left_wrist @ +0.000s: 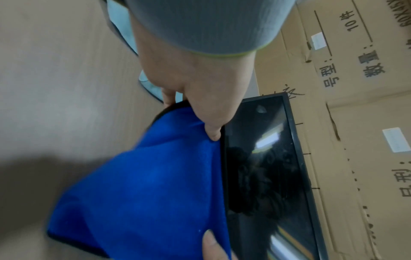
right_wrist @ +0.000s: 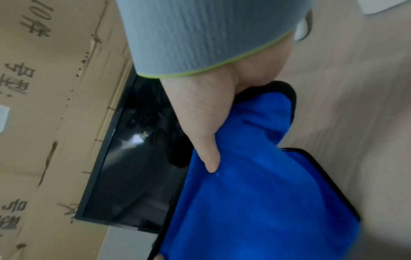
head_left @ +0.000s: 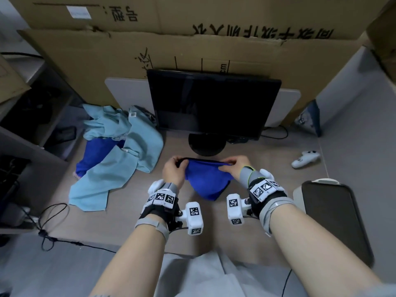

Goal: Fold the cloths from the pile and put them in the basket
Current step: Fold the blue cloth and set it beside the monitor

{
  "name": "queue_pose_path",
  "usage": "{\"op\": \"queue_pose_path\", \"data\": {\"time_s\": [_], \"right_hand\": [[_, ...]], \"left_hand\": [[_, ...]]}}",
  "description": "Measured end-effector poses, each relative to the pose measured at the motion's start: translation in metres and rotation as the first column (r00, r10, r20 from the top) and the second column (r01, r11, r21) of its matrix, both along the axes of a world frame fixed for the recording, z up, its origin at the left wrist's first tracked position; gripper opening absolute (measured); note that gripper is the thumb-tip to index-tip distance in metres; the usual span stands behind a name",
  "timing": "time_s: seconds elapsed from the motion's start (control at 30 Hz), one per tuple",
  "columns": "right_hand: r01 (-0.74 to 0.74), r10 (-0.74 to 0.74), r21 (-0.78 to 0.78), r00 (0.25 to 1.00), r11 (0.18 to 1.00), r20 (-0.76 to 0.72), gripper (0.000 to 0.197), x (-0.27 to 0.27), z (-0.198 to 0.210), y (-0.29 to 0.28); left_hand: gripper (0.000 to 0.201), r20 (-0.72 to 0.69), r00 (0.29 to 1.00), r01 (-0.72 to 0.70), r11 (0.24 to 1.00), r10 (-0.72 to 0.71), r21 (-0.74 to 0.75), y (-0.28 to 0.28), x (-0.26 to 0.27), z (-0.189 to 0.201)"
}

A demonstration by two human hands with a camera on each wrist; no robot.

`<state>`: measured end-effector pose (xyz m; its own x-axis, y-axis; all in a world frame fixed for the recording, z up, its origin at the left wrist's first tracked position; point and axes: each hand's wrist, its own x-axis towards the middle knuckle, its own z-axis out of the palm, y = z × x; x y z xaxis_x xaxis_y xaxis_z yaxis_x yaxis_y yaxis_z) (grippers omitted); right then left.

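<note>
The desk [head_left: 267, 159] runs wide under everything, walled at twelve o'clock by cardboard [head_left: 111, 67] with a dark monitor [head_left: 212, 103] standing before it. At ten o'clock sprawls the pile [head_left: 120, 151], pale teal cloths tangled over a blue one, none of them folded. At three o'clock, near the desk's right edge, sits what I take for the basket [head_left: 334, 219], a dark bin with a pale rim; I cannot see what is in it. Dead centre, just in front of the monitor's foot, the blue cloth [head_left: 205, 181] hangs off the desk by its black-trimmed top edge, pulled fairly taut between both hands, its lower part sagging into a loose point that seems to brush the surface. The left hand [head_left: 172, 171] pinches the left end of that edge, thumb over fingers; the right hand [head_left: 235, 168] pinches the right end the same way, with some cloth bunched in its grip. A white controller [head_left: 305, 159] lies well off at two o'clock. I'd say the fold is only starting. The risk is that the bunched right end makes the layers land crooked, so the halves won't match. A slack pinch could drop a corner, and a swing toward twelve could snag the monitor's foot.
</note>
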<state>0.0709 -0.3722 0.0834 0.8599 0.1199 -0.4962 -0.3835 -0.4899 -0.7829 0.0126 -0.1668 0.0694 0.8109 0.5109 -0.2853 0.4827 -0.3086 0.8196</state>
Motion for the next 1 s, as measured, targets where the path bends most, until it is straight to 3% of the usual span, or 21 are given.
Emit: {"op": "queue_pose_path", "data": {"time_s": [0.2,0.27,0.4,0.5,0.6,0.73,0.87,1.0], "right_hand": [[0.301,-0.299,-0.102,0.954,0.948,0.037,0.031,0.004,-0.008,0.003],[0.337,-0.332,-0.143,0.941,0.931,0.061,0.036,0.002,-0.012,0.009],[0.393,-0.392,-0.049,0.919,0.918,0.038,0.028,-0.013,-0.022,0.022],[0.46,-0.46,0.037,0.888,0.887,-0.007,0.024,-0.028,-0.028,0.024],[0.481,-0.48,0.046,0.877,0.875,-0.037,0.024,-0.032,-0.028,0.026],[0.507,-0.511,0.109,0.859,0.855,0.01,0.02,-0.016,-0.006,0.029],[0.568,-0.618,0.282,0.775,0.774,0.134,0.02,0.008,0.035,0.023],[0.606,-0.719,0.395,0.635,0.69,0.281,0.014,0.029,0.071,0.015]], "left_hand": [[0.039,-0.087,0.989,-0.106,0.989,0.116,0.104,0.044,0.011,-0.011],[0.036,-0.107,0.985,-0.129,0.987,0.138,0.092,0.058,0.01,-0.015],[0.024,-0.177,0.98,-0.081,0.995,0.092,0.065,0.08,0.01,-0.032],[0.026,-0.18,0.983,-0.011,0.997,0.025,0.078,0.089,0.009,-0.041],[0.027,-0.17,0.984,-0.031,0.995,0.046,0.091,0.096,0.013,-0.036],[0.025,-0.054,0.992,-0.116,0.992,0.113,-0.05,0.095,0.032,-0.004],[0.007,0.121,0.976,-0.135,0.944,0.179,-0.302,0.082,0.059,0.034],[0.006,0.33,0.932,-0.075,0.97,0.151,-0.231,0.073,0.079,0.071]]}}
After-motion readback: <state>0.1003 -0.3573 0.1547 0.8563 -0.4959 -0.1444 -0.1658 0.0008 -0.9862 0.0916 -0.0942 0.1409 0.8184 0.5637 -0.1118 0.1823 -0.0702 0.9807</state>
